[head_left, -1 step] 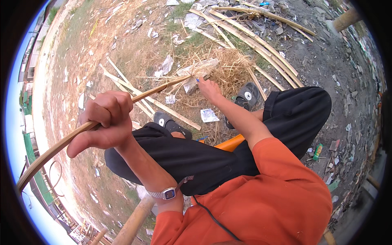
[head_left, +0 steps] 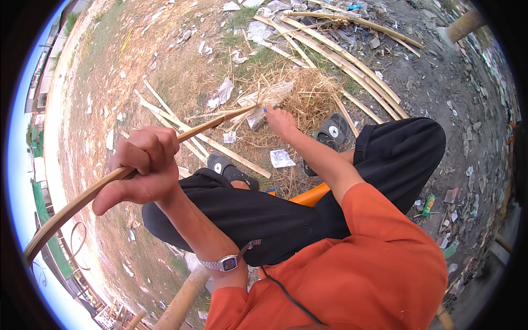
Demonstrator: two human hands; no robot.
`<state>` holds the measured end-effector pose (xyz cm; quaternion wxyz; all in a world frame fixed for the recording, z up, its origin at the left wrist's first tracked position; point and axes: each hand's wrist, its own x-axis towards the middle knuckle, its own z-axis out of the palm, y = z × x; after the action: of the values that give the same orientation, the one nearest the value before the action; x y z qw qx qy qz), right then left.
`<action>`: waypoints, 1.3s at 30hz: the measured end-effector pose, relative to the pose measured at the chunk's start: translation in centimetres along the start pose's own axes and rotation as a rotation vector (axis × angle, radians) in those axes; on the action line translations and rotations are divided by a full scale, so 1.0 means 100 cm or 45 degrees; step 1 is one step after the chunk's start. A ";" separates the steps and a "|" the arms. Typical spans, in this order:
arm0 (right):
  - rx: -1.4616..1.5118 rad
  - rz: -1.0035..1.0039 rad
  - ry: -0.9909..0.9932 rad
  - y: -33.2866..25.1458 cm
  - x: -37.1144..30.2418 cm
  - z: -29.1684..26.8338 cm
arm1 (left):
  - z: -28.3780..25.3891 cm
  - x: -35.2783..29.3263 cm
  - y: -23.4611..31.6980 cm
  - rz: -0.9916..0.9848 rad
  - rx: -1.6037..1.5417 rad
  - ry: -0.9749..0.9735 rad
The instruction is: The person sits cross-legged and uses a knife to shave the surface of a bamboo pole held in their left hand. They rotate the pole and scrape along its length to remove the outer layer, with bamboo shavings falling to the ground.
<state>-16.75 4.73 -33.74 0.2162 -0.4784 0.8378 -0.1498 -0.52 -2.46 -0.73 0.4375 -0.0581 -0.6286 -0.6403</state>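
My left hand (head_left: 144, 170) is closed round a long, slender bamboo strip (head_left: 65, 212), thumb pointing left. The strip slants from the lower left rim up to the middle, where its far end comes close to my right hand (head_left: 281, 122). That hand is closed, with a bit of blue (head_left: 265, 109) showing at its fingertips. What it holds is mostly hidden, and its kind cannot be made out. Just beyond the hand lies a heap of pale shavings (head_left: 313, 93), with crumpled clear plastic (head_left: 269, 94) beside it.
Several split bamboo strips (head_left: 352, 66) lie at the far right, and more strips (head_left: 176, 124) lie left of the shavings. My sandalled feet (head_left: 333, 132) stand near the heap. An orange seat edge (head_left: 311, 193) shows between my legs. A thick pole (head_left: 184, 297) is at lower left.
Both hands keep almost the same places and grips. The bamboo strip and my left hand have shifted very slightly downward. A small dark piece seen by my right fingers no longer shows clearly.
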 end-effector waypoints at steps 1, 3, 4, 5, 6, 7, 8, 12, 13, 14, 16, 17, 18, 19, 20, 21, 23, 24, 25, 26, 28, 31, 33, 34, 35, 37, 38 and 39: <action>-0.031 -0.023 0.008 0.004 0.005 0.006 | 0.002 -0.001 0.001 -0.008 -0.005 0.007; -0.074 0.059 -0.030 0.010 0.014 0.017 | 0.003 -0.002 0.003 -0.022 -0.012 -0.032; -0.071 0.058 -0.041 0.007 0.018 0.021 | 0.002 -0.003 0.003 -0.014 0.023 -0.002; -0.067 0.059 -0.054 0.005 0.019 0.025 | 0.004 -0.006 0.002 -0.006 0.058 0.029; -0.060 0.069 -0.056 0.006 0.019 0.032 | 0.005 -0.007 0.001 0.003 0.086 0.046; -0.152 0.019 0.022 0.026 0.027 0.042 | 0.010 -0.003 0.000 0.019 0.070 0.025; 0.263 0.183 -0.230 0.033 0.034 0.036 | 0.009 -0.002 -0.001 0.039 0.039 0.033; 1.102 0.315 -0.328 0.033 0.028 0.012 | -0.004 -0.009 0.004 0.037 -0.033 0.099; 0.929 0.152 0.088 0.018 0.020 0.007 | -0.005 -0.010 0.006 0.027 -0.008 0.119; 0.740 -0.015 0.495 0.006 0.012 -0.001 | -0.005 -0.010 0.007 0.016 0.018 0.138; 0.721 0.009 0.330 -0.026 -0.010 -0.036 | -0.005 -0.013 0.007 0.008 -0.017 0.145; 0.713 0.026 0.259 -0.035 -0.019 -0.045 | -0.003 -0.013 0.007 0.003 -0.015 0.150; 0.624 0.049 0.184 -0.035 -0.025 -0.037 | 0.000 -0.011 0.006 0.004 -0.017 0.144; 0.529 0.075 0.114 -0.030 -0.029 -0.021 | 0.002 -0.009 0.004 0.005 -0.002 0.143; 0.435 0.100 0.039 -0.023 -0.029 -0.002 | 0.005 -0.009 0.004 -0.007 0.018 0.146; 0.254 0.135 0.045 0.005 -0.023 0.017 | 0.008 -0.009 0.004 -0.018 0.044 0.151; 0.170 0.065 0.033 0.009 -0.015 0.022 | 0.004 -0.008 0.006 -0.031 0.072 0.139; 0.115 0.034 0.019 0.012 -0.014 0.021 | 0.003 -0.009 0.005 -0.030 0.060 0.139; 0.134 0.063 0.011 0.014 -0.012 0.020 | 0.002 -0.009 0.005 -0.029 0.045 0.137; 0.152 0.094 0.004 0.014 -0.008 0.019 | 0.001 -0.009 0.004 -0.021 0.032 0.120; 0.231 0.103 0.058 -0.002 -0.010 0.011 | -0.003 -0.011 0.006 -0.019 0.023 0.094; 0.389 0.064 0.171 -0.038 -0.031 -0.031 | -0.008 -0.013 0.012 -0.023 0.000 -0.027; 0.345 0.031 0.090 -0.022 -0.034 -0.011 | -0.002 -0.010 0.014 -0.014 -0.031 -0.124; 0.323 0.011 0.058 -0.011 -0.030 0.002 | 0.000 -0.011 0.012 -0.003 -0.037 -0.153; 0.207 0.006 0.107 0.000 -0.018 0.018 | 0.002 -0.010 0.012 0.011 -0.039 -0.192; 0.165 0.063 0.069 0.003 -0.011 0.022 | 0.007 -0.009 0.012 0.015 -0.034 -0.250; 0.144 0.092 0.049 0.003 -0.009 0.025 | 0.008 -0.011 0.012 0.008 0.001 -0.250; 0.119 0.093 0.043 0.003 -0.008 0.026 | 0.008 -0.012 0.012 0.013 0.033 -0.252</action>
<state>-15.31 5.43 -35.98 0.2296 -0.4342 0.8504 -0.1887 0.63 -0.97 -0.45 0.3773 -0.1187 -0.6767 -0.6210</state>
